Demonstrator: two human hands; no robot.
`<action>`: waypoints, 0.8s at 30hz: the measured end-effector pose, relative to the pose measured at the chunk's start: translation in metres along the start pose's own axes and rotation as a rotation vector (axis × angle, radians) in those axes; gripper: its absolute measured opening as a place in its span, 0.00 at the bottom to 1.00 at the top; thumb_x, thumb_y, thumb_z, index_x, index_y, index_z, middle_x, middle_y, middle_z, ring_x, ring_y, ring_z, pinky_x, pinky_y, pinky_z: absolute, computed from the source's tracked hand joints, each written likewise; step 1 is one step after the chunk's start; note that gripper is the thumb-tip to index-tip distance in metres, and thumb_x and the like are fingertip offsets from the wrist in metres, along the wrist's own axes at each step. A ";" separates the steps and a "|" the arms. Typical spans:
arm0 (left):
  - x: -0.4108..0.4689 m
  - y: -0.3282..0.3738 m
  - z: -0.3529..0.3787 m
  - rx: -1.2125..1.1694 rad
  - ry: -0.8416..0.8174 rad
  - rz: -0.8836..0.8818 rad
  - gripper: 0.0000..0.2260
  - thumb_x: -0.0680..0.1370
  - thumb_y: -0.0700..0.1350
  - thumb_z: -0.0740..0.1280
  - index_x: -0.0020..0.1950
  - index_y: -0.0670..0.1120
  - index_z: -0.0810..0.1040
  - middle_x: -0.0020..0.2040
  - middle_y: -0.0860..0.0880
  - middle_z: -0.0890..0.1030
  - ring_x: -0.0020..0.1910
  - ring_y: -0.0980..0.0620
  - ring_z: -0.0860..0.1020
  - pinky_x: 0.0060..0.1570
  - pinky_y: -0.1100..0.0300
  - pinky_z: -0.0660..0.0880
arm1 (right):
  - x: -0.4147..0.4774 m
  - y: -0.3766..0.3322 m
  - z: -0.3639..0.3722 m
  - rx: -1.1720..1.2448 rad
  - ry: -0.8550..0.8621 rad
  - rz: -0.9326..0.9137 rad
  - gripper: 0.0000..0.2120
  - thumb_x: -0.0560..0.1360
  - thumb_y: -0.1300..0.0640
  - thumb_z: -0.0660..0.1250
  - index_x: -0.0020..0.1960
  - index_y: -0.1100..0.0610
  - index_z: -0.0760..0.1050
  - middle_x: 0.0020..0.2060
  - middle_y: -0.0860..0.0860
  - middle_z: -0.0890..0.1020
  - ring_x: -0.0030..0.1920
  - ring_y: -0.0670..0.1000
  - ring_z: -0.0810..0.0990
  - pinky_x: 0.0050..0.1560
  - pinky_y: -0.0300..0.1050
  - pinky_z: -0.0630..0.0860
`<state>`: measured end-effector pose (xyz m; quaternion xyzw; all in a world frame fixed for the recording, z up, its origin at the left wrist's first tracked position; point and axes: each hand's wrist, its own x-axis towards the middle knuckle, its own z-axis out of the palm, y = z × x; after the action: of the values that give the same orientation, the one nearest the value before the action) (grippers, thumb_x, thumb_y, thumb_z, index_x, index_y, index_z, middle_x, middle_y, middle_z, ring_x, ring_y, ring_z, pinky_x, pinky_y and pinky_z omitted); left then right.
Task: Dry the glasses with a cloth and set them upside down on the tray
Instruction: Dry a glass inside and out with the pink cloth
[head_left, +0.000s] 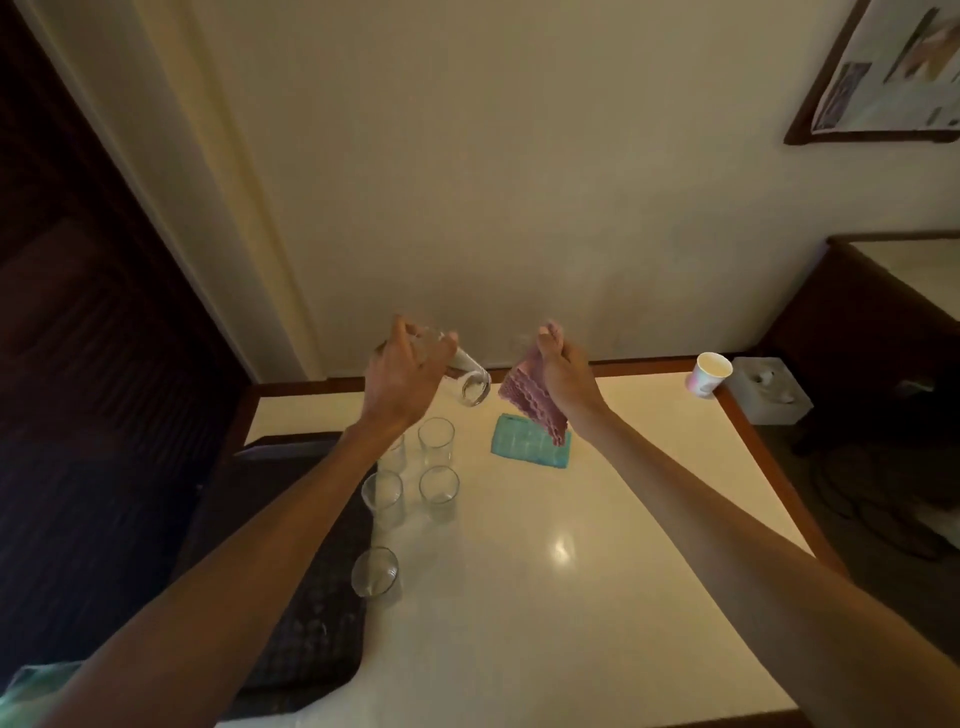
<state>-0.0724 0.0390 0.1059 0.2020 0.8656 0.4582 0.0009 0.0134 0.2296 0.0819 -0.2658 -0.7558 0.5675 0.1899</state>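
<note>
Glass (470, 382) is being held clear of the table, tilted with its mouth pointing down and to the right. The left hand (402, 379) is gripping it round the base end, fingers curled about the wall. The right hand (563, 376) is pinching a pink cloth (530, 402) at its upper edge, and the cloth is hanging free just beside the glass mouth without touching it. Below the hands, five further glasses (436, 439) are standing upright on the white table (597, 519). Four are grouped in a square, one partly hidden behind the left forearm, and the fifth is standing nearer the person, at the right edge of the black tray (311, 597). The tray is lying along the table's left side. A folded teal cloth (524, 447) is resting on the table beneath the pink one. A paper cup (710, 373) is sitting at the far right corner, with a white box (769, 392) just beyond it.
</note>
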 end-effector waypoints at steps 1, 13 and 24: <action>-0.008 -0.006 0.011 0.033 -0.036 -0.012 0.21 0.81 0.62 0.66 0.62 0.46 0.72 0.53 0.49 0.80 0.49 0.50 0.78 0.49 0.54 0.75 | -0.001 0.014 -0.004 0.017 -0.001 0.049 0.22 0.83 0.43 0.56 0.53 0.60 0.77 0.39 0.51 0.81 0.39 0.48 0.80 0.42 0.47 0.74; -0.095 -0.085 0.126 0.327 -0.568 -0.019 0.29 0.72 0.61 0.77 0.67 0.50 0.75 0.58 0.49 0.81 0.57 0.49 0.79 0.54 0.57 0.70 | -0.026 0.131 -0.038 -0.085 -0.007 0.275 0.17 0.82 0.49 0.58 0.46 0.58 0.80 0.41 0.54 0.83 0.42 0.54 0.80 0.42 0.48 0.74; -0.120 -0.115 0.163 0.455 -0.700 -0.009 0.31 0.73 0.59 0.77 0.72 0.53 0.72 0.64 0.48 0.79 0.65 0.46 0.76 0.63 0.52 0.72 | -0.042 0.173 -0.055 -0.130 -0.089 0.331 0.18 0.82 0.47 0.61 0.46 0.60 0.80 0.38 0.52 0.80 0.38 0.50 0.76 0.39 0.45 0.70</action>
<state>0.0285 0.0687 -0.1018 0.3370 0.8930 0.1588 0.2525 0.1108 0.2819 -0.0675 -0.3728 -0.7446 0.5521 0.0428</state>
